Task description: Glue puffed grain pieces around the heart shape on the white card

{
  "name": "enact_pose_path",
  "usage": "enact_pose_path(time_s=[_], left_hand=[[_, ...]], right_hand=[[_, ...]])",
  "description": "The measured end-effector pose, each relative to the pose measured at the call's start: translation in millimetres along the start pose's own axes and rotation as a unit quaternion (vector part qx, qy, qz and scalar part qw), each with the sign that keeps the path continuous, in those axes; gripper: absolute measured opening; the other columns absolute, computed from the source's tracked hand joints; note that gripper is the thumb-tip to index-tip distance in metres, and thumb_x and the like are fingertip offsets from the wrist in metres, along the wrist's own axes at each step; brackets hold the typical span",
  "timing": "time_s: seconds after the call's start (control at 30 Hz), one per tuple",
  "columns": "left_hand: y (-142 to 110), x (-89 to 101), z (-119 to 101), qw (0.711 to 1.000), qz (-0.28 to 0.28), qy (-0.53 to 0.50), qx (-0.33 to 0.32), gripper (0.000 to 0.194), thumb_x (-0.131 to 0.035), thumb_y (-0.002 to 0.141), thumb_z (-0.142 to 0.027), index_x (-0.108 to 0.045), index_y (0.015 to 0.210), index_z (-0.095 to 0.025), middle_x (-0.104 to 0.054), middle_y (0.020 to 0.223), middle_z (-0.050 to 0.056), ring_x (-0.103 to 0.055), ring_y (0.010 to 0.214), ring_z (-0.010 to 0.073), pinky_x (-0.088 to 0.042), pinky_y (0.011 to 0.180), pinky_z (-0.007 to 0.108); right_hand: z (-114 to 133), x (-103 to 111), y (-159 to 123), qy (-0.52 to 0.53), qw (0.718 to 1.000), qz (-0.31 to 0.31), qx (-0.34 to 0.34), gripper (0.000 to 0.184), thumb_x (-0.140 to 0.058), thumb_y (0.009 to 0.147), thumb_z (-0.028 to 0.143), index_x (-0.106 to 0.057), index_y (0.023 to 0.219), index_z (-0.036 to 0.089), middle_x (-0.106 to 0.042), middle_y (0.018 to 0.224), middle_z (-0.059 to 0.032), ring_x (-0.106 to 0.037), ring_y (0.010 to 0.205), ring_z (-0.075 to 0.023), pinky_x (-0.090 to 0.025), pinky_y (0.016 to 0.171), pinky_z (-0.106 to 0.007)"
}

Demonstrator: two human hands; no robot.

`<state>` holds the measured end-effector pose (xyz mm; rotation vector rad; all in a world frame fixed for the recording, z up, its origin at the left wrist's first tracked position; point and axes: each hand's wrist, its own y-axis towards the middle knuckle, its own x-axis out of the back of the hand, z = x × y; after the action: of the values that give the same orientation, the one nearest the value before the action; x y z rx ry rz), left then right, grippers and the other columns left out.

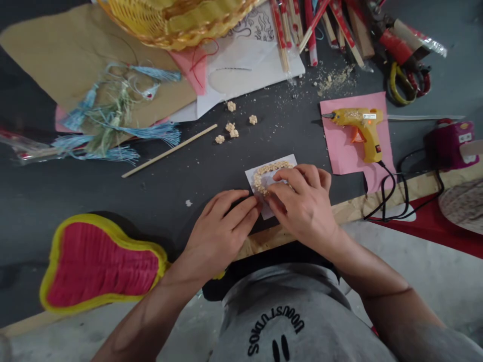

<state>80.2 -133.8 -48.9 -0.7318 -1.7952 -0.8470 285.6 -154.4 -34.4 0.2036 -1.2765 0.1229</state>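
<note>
Right hand [307,203]: fingers [294,177] bent, tips set down over a white card [250,175]; whether they clamp a piece cannot be told, the tips being partly hidden. Left hand [222,223]: fingers loosely curled, tips at the card's left edge; whether they pinch it cannot be told. The card lies aslant close to the desk's near edge, about midway along, bearing a curved band of small pale pieces [260,179], partly covered by the right hand. Step in hand, as judged: fitting or pressing pieces along the band. Next move, as judged, calls for a light, exact touch by the right hand and a steady card under the left. Beyond the card, toward the desk's [204,176] far edge: five flower-shaped clusters [230,127], loose; to their left, one thin stick [169,151], aslant. Toward the right end: one yellow glue gun [350,116] on a pink sheet [337,158]; scissors [400,85] farther back. At the near edge, left: one red panel [105,261], yellow-bordered. Far left: blue tassels [162,133]. At the far edge: one yellow basket [181,22].
</note>
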Motion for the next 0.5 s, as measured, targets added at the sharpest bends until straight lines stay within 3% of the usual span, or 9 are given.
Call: enact_pose_path(time_s=[0.3,0.5], left_hand=[[-1.2,-1.3,-1.1,1.0,-0.001,-0.024,0.006,0.025,-0.051,0.097,-0.013,-0.068,0.115,-0.016,-0.073,0.115,0.008,-0.061,0.113,0.0277,-0.054,0.096,0.049],[3.0,1.1,-0.5,1.0,-0.006,-0.007,-0.007,0.023,-0.052,0.097,-0.012,-0.07,0.11,-0.015,-0.074,0.111,0.008,-0.064,0.109,0.0272,-0.055,0.095,0.046]], right_hand=[[0.2,2.1,4.5,-0.015,1.0,0.004,0.0,0.013,-0.063,0.093,0.034,-0.068,0.086,0.023,-0.071,0.112,-0.0047,-0.05,0.108,-0.0271,-0.029,0.088,-0.047],[1.0,2.0,6.0,-0.019,1.0,0.014,-0.003,0.015,-0.061,0.094,0.035,-0.067,0.09,0.023,-0.071,0.113,-0.004,-0.05,0.108,-0.0266,-0.029,0.089,-0.047]])
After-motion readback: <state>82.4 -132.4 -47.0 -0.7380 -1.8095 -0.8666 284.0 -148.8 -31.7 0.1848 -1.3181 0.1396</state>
